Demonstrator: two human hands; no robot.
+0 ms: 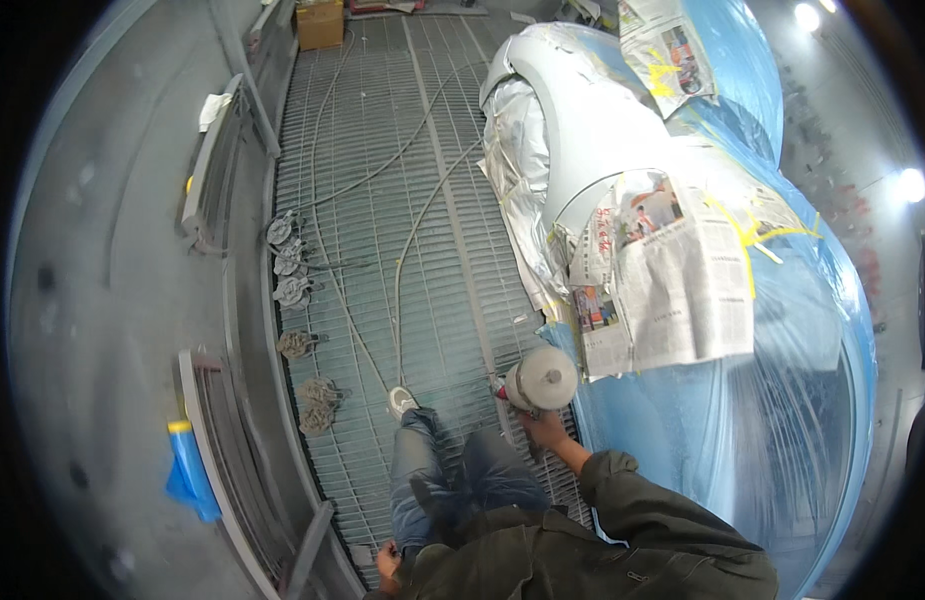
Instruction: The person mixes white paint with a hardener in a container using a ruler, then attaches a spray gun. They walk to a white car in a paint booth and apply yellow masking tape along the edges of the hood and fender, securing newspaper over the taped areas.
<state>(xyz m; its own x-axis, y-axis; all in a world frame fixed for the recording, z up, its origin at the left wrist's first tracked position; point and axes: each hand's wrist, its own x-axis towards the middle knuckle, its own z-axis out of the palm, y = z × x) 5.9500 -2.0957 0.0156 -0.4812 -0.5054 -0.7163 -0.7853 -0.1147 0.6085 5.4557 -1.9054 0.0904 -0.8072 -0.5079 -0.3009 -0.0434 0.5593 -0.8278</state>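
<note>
My right hand (545, 430) is closed around a spray gun (527, 402) with a round, pale cup (542, 378) on top. It is held low, just left of the car's blue plastic film (672, 440). Farther ahead is a white body panel (602, 125) with a curved wheel arch. Newspaper sheets (687, 300) edged with yellow tape (747, 235) cover part of the car, and silvery sheeting (519, 135) fills the wheel arch. Down beside my left thigh hangs my left hand (387, 565); its fingers are mostly hidden.
A thin hose (398, 270) loops over the slatted floor grating (367, 100). Crumpled grey bundles (317, 400) line its left edge. Grey frames (217, 165) and a blue film roll (192, 470) are along the left wall. A cardboard box (320, 25) stands at the far end.
</note>
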